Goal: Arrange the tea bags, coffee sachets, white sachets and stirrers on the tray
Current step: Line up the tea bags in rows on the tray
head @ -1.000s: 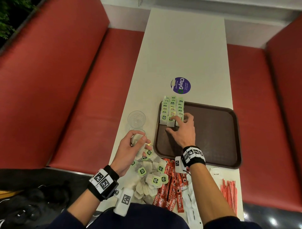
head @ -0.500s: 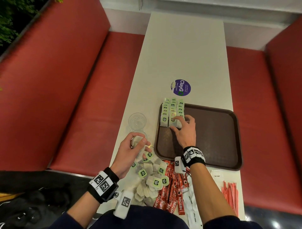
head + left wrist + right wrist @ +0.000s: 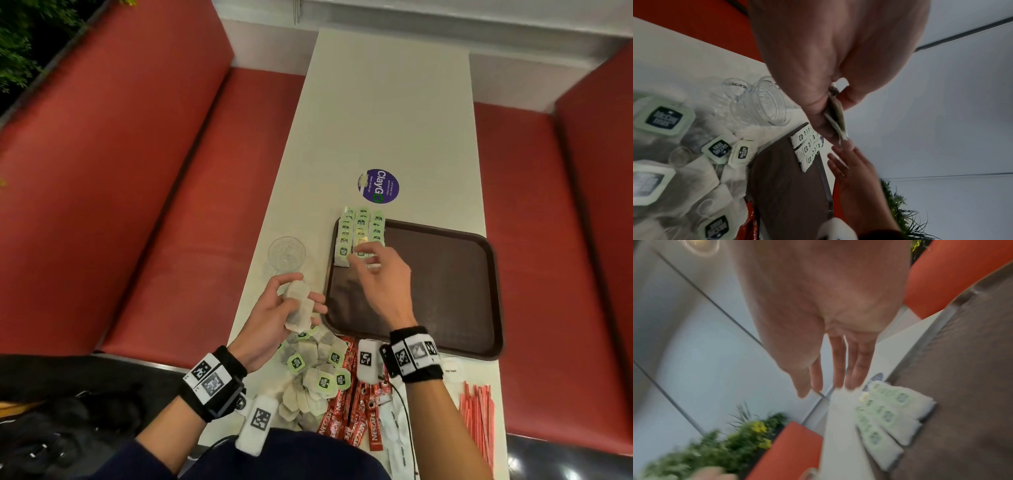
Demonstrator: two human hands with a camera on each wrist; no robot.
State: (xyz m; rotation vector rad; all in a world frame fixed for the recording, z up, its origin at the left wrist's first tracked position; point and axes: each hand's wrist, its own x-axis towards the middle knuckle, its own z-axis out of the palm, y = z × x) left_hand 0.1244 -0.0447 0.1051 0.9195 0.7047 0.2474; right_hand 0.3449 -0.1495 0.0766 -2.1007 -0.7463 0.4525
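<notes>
Three rows of green-tagged tea bags (image 3: 360, 233) lie on the far left corner of the brown tray (image 3: 452, 291); they show too in the right wrist view as rows of tea bags (image 3: 890, 412). My right hand (image 3: 373, 263) hovers over their near end with straight, spread fingers (image 3: 838, 366) and holds nothing. My left hand (image 3: 291, 305) grips a small stack of tea bags (image 3: 299, 306) just left of the tray, seen edge-on as the held tea bags (image 3: 835, 116). A loose heap of tea bags (image 3: 317, 373), red coffee sachets (image 3: 349, 407), white sachets (image 3: 397, 431) and red stirrers (image 3: 478, 418) lies near me.
Two clear glasses (image 3: 287, 254) stand on the white table (image 3: 387, 120) left of the tray. A purple round sticker (image 3: 378, 186) is beyond the tray. Red bench seats (image 3: 178, 222) flank the table on both sides.
My right hand has lifted off the tea bag rows and drawn back slightly, fingers spread. My left hand has risen with its stack of tea bags, closer to the tray's edge.
</notes>
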